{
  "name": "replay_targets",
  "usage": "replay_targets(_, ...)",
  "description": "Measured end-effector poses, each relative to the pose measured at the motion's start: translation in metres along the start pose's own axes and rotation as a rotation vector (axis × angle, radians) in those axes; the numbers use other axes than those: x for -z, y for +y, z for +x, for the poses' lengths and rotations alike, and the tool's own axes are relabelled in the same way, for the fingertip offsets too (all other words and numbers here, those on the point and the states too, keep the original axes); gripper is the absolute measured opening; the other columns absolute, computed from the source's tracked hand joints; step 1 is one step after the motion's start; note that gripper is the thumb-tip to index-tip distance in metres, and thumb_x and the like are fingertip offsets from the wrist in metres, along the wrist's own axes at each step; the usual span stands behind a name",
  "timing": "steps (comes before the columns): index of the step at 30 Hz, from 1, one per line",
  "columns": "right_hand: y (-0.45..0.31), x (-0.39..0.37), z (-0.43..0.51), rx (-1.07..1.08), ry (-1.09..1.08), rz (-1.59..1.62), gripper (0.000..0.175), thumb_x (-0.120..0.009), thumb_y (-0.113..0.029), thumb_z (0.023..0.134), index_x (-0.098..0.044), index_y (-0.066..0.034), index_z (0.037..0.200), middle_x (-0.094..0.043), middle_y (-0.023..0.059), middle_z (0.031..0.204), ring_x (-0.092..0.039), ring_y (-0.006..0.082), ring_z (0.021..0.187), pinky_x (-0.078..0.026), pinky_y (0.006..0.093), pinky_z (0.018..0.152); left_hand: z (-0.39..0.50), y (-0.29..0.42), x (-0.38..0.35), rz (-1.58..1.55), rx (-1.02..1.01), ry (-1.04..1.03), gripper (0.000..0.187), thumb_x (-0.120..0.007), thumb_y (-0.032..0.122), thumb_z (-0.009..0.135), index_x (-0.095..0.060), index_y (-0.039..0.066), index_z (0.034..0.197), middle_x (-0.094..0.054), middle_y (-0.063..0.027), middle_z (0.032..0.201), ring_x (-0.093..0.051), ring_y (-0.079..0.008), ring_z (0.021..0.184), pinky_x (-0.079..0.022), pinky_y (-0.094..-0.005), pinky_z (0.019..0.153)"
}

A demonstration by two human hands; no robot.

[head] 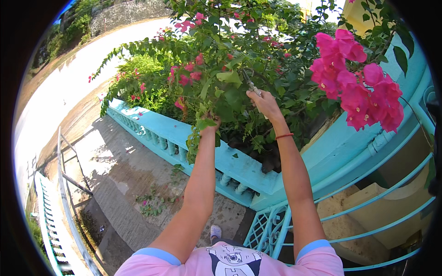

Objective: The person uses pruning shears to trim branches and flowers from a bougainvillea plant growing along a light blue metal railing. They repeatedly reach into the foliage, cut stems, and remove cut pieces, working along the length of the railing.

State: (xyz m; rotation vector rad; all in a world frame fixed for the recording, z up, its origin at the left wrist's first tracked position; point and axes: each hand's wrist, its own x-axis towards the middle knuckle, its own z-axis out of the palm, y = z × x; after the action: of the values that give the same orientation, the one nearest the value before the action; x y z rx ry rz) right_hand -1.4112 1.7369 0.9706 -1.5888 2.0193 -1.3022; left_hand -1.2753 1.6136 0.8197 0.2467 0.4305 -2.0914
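A bougainvillea bush [238, 51] with green leaves and pink bracts fills the space before me. My right hand [265, 103] grips the pale handle of a bladed cutting tool [251, 84]. Its dark metal blade points up into the foliage; whether it is a knife or shears I cannot tell. Lower and to the left, my left hand [211, 125] is closed around leafy bougainvillea stems [195, 141], some hanging below the fist. Leaves partly hide its fingers. A red band circles my right wrist.
A turquoise balustrade [165, 127] runs under my arms. Clipped leaves [152, 207] lie on the concrete walkway [127, 200]. A curved turquoise railing [376, 227] stands at right, below a large pink bract cluster [355, 82]. A metal rail [65, 193] stands at left.
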Motion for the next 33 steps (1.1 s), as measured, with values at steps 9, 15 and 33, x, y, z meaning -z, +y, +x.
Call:
replay_targets(9, -0.028, 0.001, -0.012, -0.071, 0.091, -0.129, 0.044, -0.056, -0.044, 0.077, -0.055, -0.0007, 0.068, -0.054, 0.0048, 0.062, -0.052, 0.0147, 0.057, -0.042, 0.0295, 0.056, 0.027, -0.004, 0.027, 0.074, -0.021, -0.198, 0.021, -0.044, 0.023, 0.082, -0.052, 0.014, 0.100, -0.052, -0.0035, 0.090, -0.047, -0.0177, 0.073, -0.038, -0.0324, 0.064)
replay_targets(15, -0.040, -0.008, -0.019, -0.074, 0.229, -0.272, 0.045, -0.056, -0.043, 0.078, -0.055, -0.0007, 0.063, -0.053, 0.0089, 0.055, -0.054, 0.0218, 0.056, -0.041, 0.0364, 0.057, 0.025, 0.000, 0.024, 0.043, 0.020, -0.104, 0.022, -0.042, 0.022, 0.083, -0.053, 0.014, 0.100, -0.054, -0.0028, 0.089, -0.048, -0.0182, 0.073, -0.038, -0.0298, 0.063)
replay_targets(33, -0.035, -0.023, -0.001, -0.026, 0.211, -0.253, 0.040, -0.060, -0.041, 0.077, -0.054, -0.0030, 0.066, -0.050, 0.0014, 0.053, -0.050, 0.0108, 0.049, -0.040, 0.0278, 0.049, 0.019, 0.070, -0.013, 0.079, -0.169, -0.136, 0.027, -0.041, 0.021, 0.084, -0.053, 0.011, 0.106, -0.057, -0.0041, 0.098, -0.052, -0.0196, 0.082, -0.041, -0.0295, 0.067)
